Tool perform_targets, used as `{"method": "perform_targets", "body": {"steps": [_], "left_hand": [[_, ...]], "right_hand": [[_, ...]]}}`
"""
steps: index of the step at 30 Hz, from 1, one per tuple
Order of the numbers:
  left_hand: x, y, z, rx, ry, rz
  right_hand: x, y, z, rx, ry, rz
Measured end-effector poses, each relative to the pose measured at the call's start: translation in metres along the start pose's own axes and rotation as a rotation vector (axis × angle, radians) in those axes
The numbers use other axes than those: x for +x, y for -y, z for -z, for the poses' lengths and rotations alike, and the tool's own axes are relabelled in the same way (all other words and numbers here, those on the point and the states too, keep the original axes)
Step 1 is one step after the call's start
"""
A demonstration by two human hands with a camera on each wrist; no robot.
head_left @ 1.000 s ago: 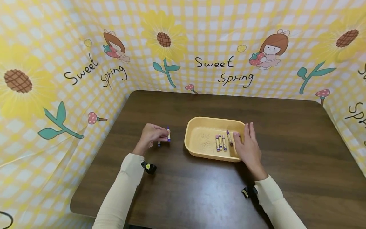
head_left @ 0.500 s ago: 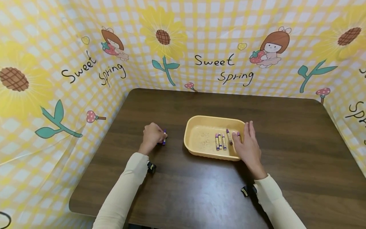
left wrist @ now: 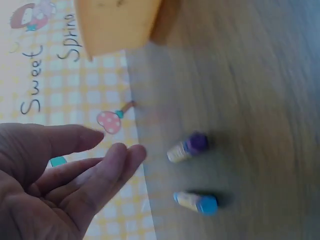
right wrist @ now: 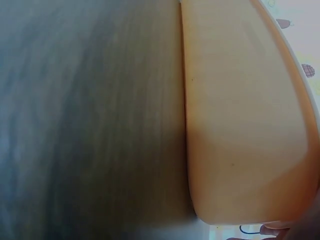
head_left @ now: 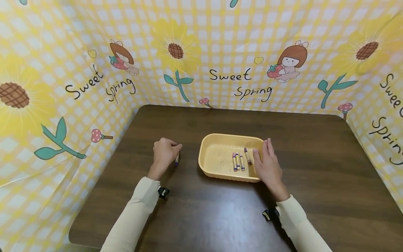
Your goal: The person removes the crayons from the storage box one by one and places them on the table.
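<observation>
My left hand (head_left: pixel 164 154) hovers at the table's left part, thumb and fingertips apart with nothing between them in the left wrist view. Close by its fingertips is a purple crayon (left wrist: pixel 189 147) with a paper wrapper. A blue crayon (left wrist: pixel 197 202) lies next to the purple one; in the head view the left hand hides it. My right hand (head_left: pixel 268 168) holds the right end of a yellow plastic tray (head_left: pixel 220 176), thumb inside the wall and straight fingers outside. Several purple and pinkish crayons (head_left: pixel 238 161) lie in the tray's right half.
The dark wooden table (head_left: pixel 201 217) has a rounded far edge. Behind and to the left hangs a yellow checked cloth (head_left: pixel 220 42) with printed flowers and lettering. A black wrist strap (head_left: pixel 163 192) sits on the left wrist, another (head_left: pixel 270 214) on the right.
My left hand has lowered the purple crayon to the table beside the blue one and let go of it. The right hand stays at the tray; the head view has shifted slightly.
</observation>
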State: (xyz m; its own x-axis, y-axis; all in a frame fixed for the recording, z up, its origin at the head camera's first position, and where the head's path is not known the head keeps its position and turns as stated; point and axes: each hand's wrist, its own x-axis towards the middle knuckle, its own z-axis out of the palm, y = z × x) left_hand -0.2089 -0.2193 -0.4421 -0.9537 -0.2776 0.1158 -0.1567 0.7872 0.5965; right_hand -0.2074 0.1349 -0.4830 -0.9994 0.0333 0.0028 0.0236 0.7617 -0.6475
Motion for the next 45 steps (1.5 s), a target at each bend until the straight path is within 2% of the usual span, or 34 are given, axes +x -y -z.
{"method": "perform_targets", "body": {"steps": [4, 7, 13, 16, 20, 24, 27, 31, 36, 38, 42, 45], "left_hand": [[-0.004, -0.007, -0.006, -0.074, -0.059, -0.03], [-0.008, -0.015, -0.012, -0.132, -0.079, -0.032], [-0.015, -0.034, -0.026, -0.223, -0.088, -0.039], [-0.018, -0.044, -0.032, -0.273, -0.076, -0.017], [-0.022, -0.059, -0.039, -0.356, -0.028, 0.015], [-0.024, -0.075, -0.044, -0.476, 0.071, 0.018], [-0.023, -0.087, -0.047, -0.524, 0.141, 0.023], [-0.021, -0.101, -0.052, -0.462, 0.197, 0.018], [-0.015, -0.119, -0.063, -0.37, 0.325, -0.013], [-0.012, -0.126, -0.068, -0.321, 0.374, -0.044], [-0.007, -0.139, -0.081, -0.134, 0.442, -0.133], [-0.005, -0.146, -0.093, 0.004, 0.5, -0.136]], "right_hand": [[-0.001, -0.005, -0.002, -0.022, 0.021, 0.007], [-0.001, -0.009, -0.002, -0.048, 0.029, 0.012], [0.0, -0.018, -0.002, -0.07, 0.029, 0.003], [0.0, -0.022, -0.001, -0.076, 0.027, 0.002], [0.001, -0.026, 0.0, -0.082, 0.02, 0.012], [0.005, -0.024, 0.002, -0.086, 0.009, 0.026], [0.01, -0.021, 0.004, -0.085, -0.004, 0.032], [0.015, -0.017, 0.006, -0.076, -0.008, 0.036], [0.017, -0.015, 0.007, -0.078, -0.003, 0.026], [0.017, -0.015, 0.007, -0.077, -0.004, 0.02], [0.018, -0.015, 0.007, -0.072, -0.02, 0.028], [0.017, -0.016, 0.006, -0.073, -0.03, 0.033]]}}
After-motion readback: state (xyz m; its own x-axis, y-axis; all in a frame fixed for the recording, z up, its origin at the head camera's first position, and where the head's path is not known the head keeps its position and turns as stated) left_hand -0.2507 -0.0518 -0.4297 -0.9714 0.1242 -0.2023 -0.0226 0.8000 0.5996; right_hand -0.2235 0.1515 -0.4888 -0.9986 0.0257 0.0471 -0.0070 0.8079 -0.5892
